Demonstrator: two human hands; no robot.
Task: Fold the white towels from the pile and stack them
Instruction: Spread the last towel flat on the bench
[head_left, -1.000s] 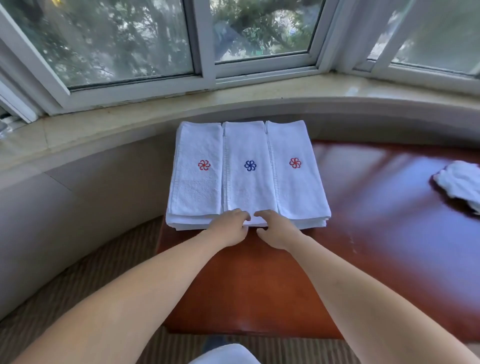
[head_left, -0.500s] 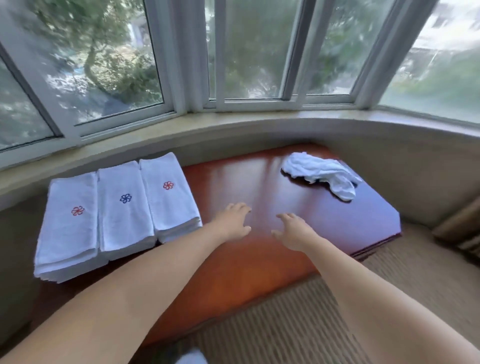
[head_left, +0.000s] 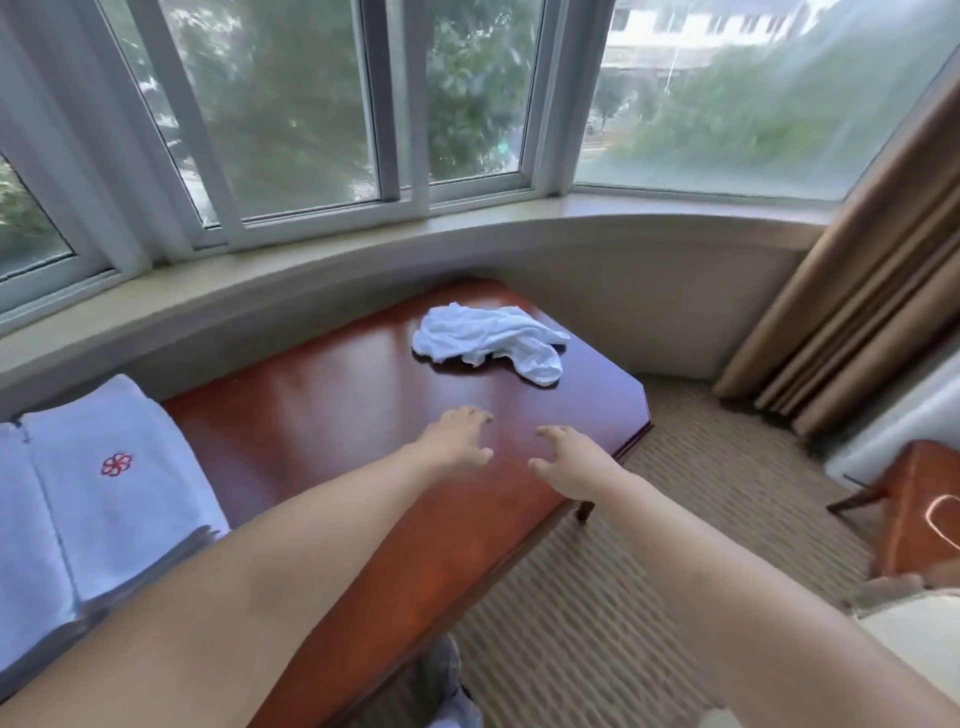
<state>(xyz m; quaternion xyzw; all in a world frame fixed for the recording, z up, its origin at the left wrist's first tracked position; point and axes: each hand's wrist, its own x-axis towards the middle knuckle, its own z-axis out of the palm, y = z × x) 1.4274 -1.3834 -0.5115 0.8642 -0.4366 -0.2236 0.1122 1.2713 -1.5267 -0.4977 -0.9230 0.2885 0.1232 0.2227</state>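
Towel to fold: a crumpled white cotton towel (head_left: 491, 340) is seen lying loose on the glossy reddish-brown wooden bench (head_left: 322, 410), at about 12 o'clock from the hands, toward the far right corner of the top.

Folded stack: the folded white towels with a red flower emblem (head_left: 111, 483) are laid at 9 o'clock, at the left end of the bench, well apart from the crumpled one.

Left hand: the left hand (head_left: 457, 434) is held over the bare bench top with fingers spread and nothing gripped; its grip is empty.

Right hand: the right hand (head_left: 569, 462) is held just beside it at 3 o'clock, fingers loosely extended, likewise empty.

Handling: the towel is judged light, soft and limp, so no shape will be kept when it is lifted; slipping is unlikely on terry cloth.

Where to take hold: two corners or one hem edge are best pinched, so that the cloth can be shaken flat; which bunched fold hides the corners cannot be told.

Step in hand: a reach toward the unfolded towel is judged to be under way.
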